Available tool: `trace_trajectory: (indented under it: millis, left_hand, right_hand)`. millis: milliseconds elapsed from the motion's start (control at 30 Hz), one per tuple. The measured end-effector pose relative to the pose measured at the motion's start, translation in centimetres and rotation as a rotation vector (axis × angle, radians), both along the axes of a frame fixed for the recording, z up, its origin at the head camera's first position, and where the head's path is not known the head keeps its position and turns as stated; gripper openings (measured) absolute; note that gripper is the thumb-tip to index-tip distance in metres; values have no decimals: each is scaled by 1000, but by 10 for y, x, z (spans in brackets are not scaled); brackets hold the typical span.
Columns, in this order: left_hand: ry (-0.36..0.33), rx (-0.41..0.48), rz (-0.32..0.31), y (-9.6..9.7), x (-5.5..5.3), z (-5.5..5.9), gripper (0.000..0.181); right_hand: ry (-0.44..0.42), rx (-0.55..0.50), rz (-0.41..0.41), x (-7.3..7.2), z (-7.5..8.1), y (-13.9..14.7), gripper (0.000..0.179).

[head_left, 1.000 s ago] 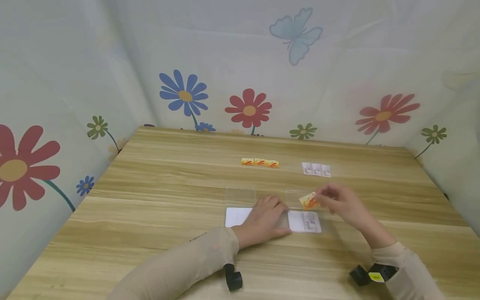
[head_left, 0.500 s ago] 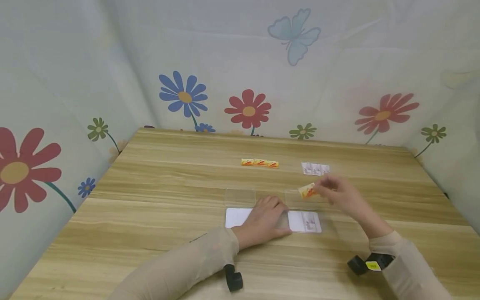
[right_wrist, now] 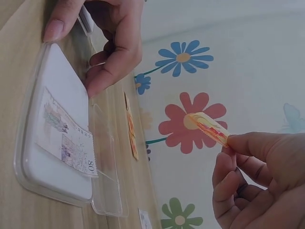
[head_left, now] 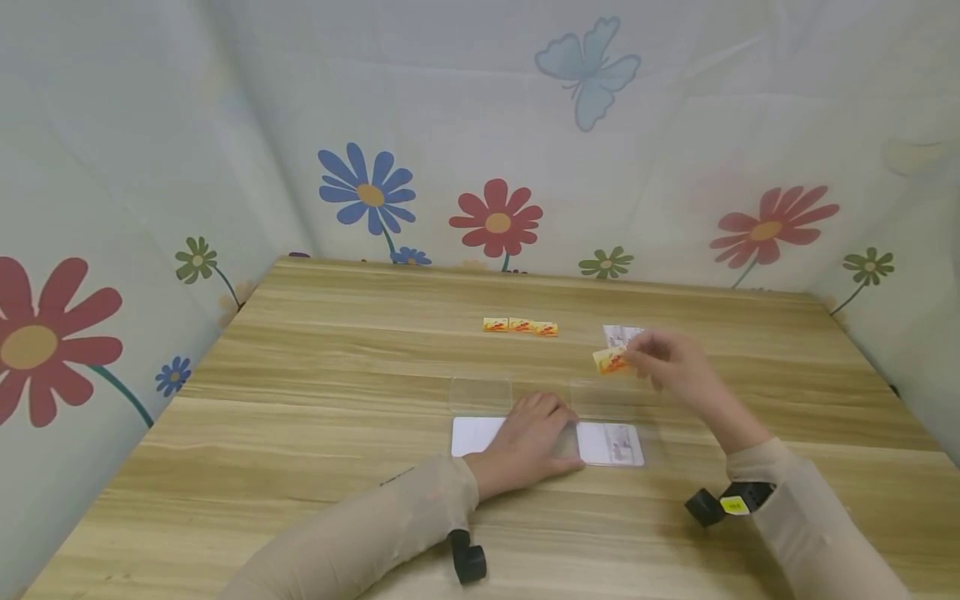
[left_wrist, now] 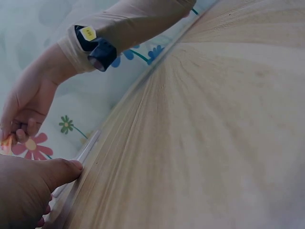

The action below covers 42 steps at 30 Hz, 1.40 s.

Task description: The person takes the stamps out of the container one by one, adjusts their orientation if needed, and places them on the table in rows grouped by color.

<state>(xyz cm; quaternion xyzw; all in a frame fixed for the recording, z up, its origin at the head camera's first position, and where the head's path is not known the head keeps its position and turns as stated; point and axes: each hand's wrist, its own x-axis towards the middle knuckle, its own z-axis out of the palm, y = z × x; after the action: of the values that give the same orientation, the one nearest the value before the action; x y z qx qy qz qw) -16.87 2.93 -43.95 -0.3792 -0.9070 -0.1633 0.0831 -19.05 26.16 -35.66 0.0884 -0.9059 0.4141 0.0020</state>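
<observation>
My right hand (head_left: 667,362) pinches an orange stamp (head_left: 609,360) above the clear case (head_left: 547,417), beyond its far edge; my left hand (head_left: 525,442) lies flat, fingers relaxed, on the case (likely steadying it).

Change over the last second. My right hand (head_left: 667,362), pinching a small orange stamp (head_left: 611,360) between thumb and fingertips (right_wrist: 234,141), has lifted away from the clear case (head_left: 609,442) near me and travelled toward the far side of the table (head_left: 300,350). A second ago the stamp hung just above the case's open clear lid; half a second ago it was beyond that lid; now it is just beside the row of white stamps (head_left: 622,335), which my fingers partly cover. My right forearm has stretched out with it, and the wrist band (head_left: 727,504) has slid farther from me.
</observation>
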Motion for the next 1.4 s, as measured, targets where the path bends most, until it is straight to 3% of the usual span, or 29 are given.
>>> trace_trajectory:
  millis: [567,1400]
  left_hand:
    - [-4,-4,7,1,0,0,51]
    - [5,-7,1,1,0,0,52]
  right_hand:
    - [-78,-62,-98,-25,3,-4,31]
    - [-137,-105,-148,-65,0,-4,30]
